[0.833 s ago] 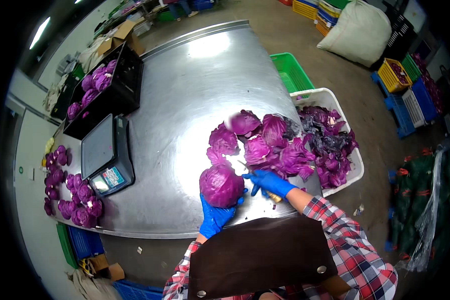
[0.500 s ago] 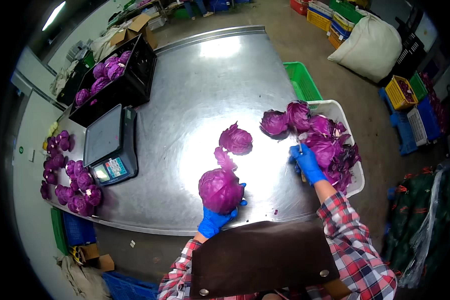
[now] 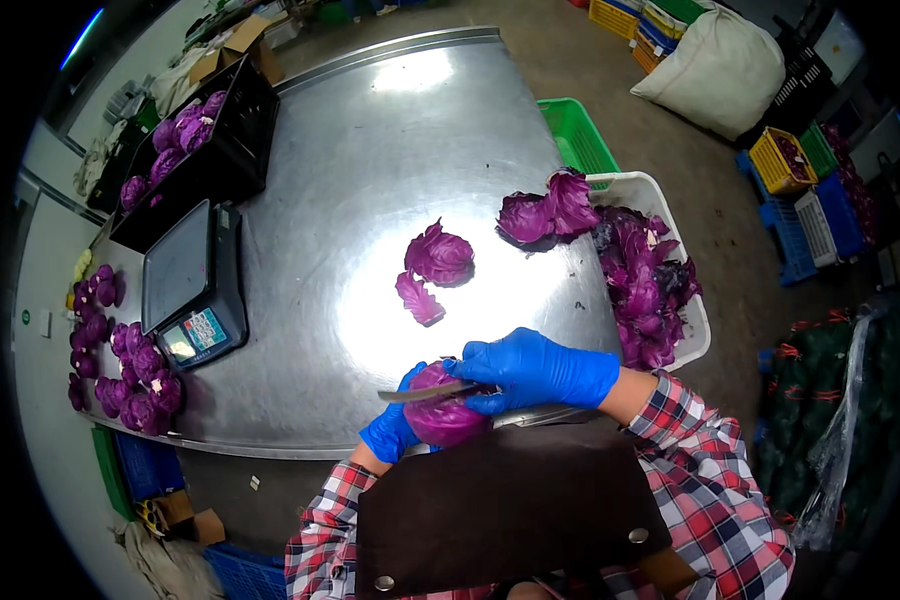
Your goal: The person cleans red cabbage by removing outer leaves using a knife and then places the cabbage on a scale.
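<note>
Close to my apron, my left hand [image 3: 392, 428] in a blue glove is closed round the left side of a red cabbage [image 3: 448, 418]. A knife [image 3: 425, 393] is gripped in my right hand [image 3: 535, 370], also gloved in blue, with its blade pointing left across the top of the cabbage. The right hand's fingers lie at the cabbage top and cover the knife's handle. Farther off on the steel table lie loose cabbage leaves [image 3: 440, 255]. More trimmed leaves [image 3: 530, 215] rest at the table's right edge, beside a white crate [image 3: 692, 325] filled with leaves.
A scale [image 3: 192, 280] stands at the left, with several cabbages [image 3: 145, 375] near it. Behind it is a black crate [image 3: 240, 150] holding cabbages. A green crate [image 3: 578, 135] sits off the table's right edge, and a large white sack [image 3: 720, 75] lies beyond.
My right hand has moved left from the white crate's edge to the cabbage, bringing the knife over it. The left hand has drawn the cabbage slightly nearer to me.
</note>
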Tool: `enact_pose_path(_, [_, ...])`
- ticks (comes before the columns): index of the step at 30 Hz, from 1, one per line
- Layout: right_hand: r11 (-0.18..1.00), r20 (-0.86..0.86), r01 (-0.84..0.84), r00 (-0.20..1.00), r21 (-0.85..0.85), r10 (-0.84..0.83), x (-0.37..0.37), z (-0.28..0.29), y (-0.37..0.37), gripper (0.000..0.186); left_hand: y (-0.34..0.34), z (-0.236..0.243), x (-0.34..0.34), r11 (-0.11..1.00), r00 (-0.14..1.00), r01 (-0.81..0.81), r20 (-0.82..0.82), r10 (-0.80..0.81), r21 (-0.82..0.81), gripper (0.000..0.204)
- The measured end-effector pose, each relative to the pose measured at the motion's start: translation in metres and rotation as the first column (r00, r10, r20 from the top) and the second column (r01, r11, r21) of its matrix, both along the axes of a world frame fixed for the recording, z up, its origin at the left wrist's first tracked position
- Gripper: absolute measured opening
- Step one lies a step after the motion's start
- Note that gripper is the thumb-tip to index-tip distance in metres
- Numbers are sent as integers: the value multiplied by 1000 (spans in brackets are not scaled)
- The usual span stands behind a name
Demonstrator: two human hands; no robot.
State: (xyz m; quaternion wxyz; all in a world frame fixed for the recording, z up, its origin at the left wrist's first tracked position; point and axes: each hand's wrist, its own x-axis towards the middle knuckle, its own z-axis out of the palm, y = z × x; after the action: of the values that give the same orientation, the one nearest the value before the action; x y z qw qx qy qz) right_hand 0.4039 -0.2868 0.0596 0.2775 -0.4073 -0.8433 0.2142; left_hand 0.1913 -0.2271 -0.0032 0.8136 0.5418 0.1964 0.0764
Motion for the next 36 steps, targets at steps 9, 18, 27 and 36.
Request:
enact_pose_path(9, [996, -301, 43, 951, -82, -66, 2, 8, 1, 22, 1, -35, -14, 686, 995, -82, -95, 19, -723, 53])
enact_pose_path(18, [950, -501, 211, 811, -231, -302, 11, -21, -24, 20, -3, -44, -3, 546, 999, -39, -35, 18, -837, 46])
enact_pose_path(27, [608, -447, 309, 456, -732, -770, 58, 9, -26, 48, -25, -19, -3, 886, 990, -117, 127, 66, 449, 54])
enact_pose_path(36, [391, -376, -412, -120, -823, -919, 15, -71, -17, 55, -8, 39, 10, 756, 998, 29, 59, 13, -654, 77])
